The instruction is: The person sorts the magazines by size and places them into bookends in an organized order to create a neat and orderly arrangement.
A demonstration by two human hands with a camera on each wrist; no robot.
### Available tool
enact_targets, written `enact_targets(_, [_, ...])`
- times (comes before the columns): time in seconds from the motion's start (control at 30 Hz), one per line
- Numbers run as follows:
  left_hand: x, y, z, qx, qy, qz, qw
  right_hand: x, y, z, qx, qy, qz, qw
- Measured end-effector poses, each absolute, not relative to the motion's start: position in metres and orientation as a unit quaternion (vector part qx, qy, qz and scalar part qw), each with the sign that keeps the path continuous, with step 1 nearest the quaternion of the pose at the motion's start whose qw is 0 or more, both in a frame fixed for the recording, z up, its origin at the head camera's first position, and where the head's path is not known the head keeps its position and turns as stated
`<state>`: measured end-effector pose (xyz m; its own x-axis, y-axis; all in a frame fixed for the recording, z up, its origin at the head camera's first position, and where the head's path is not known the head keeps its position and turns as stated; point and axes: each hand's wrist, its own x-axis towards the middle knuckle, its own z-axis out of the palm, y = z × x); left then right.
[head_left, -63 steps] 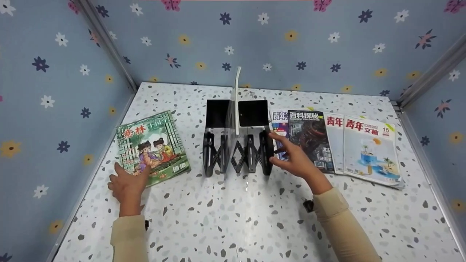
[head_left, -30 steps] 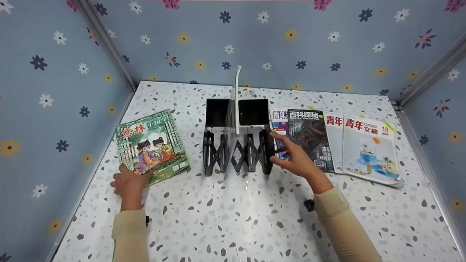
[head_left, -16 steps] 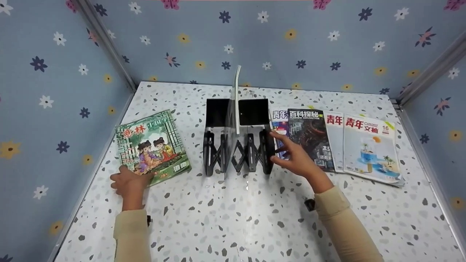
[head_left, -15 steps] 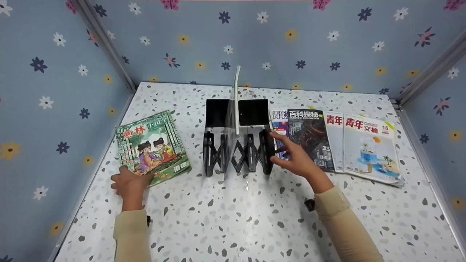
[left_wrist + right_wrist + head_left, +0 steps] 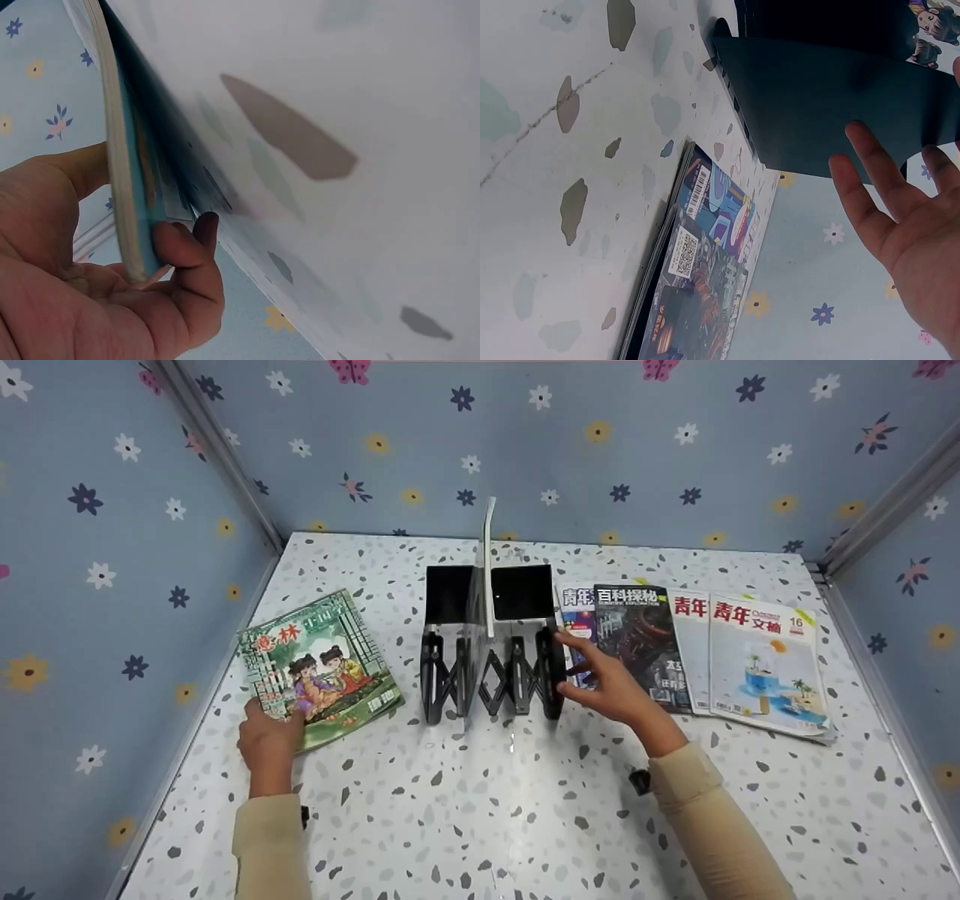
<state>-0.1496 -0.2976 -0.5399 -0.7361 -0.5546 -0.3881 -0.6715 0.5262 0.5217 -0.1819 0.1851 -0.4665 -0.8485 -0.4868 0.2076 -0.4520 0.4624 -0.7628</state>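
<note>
In the head view my left hand (image 5: 270, 742) grips the near left corner of a green magazine (image 5: 330, 682) with two cartoon children on its cover. The left wrist view shows its page edges (image 5: 124, 172) between thumb and curled fingers, that edge raised off the table. A black expandable bookend (image 5: 521, 592) with scissor links stands mid-table. Between its two end panels a thin pale-edged item (image 5: 489, 570) stands upright. My right hand (image 5: 611, 690) touches the bookend's right panel with spread, fairly straight fingertips (image 5: 866, 142); the right wrist view shows the dark panel (image 5: 840, 105) beside them.
Several magazines lie overlapping to the right of the bookend, among them a dark one (image 5: 637, 645) and a white one (image 5: 765, 667). Flower-patterned walls (image 5: 547, 450) enclose the speckled white table (image 5: 450, 810) at the back and both sides.
My left hand has gone from fingers spread over the green magazine's corner to gripping it. The magazine has shifted slightly right and toward me. My right hand stays at the bookend.
</note>
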Motion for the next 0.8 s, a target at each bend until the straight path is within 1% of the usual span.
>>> enact_targets(0.3, [-0.148,-0.304,-0.542,-0.329,0.878,0.341,0.064,-0.181,0.185,-0.466,-0.267,0.859,-0.437,0.018])
enact_targets(0.57, [-0.145,-0.309,-0.543,-0.353,0.840,0.412,0.006,-0.180,0.185,-0.465,-0.262,0.862,-0.433,0.017])
enact_targets(0.67, [-0.145,-0.309,-0.540,-0.356,0.816,0.455,0.007,-0.179,0.184,-0.465,-0.260,0.865,-0.429,0.016])
enact_targets(0.8, [-0.147,-0.308,-0.536,-0.349,0.802,0.484,0.032,-0.179,0.183,-0.463,-0.259,0.863,-0.433,0.015])
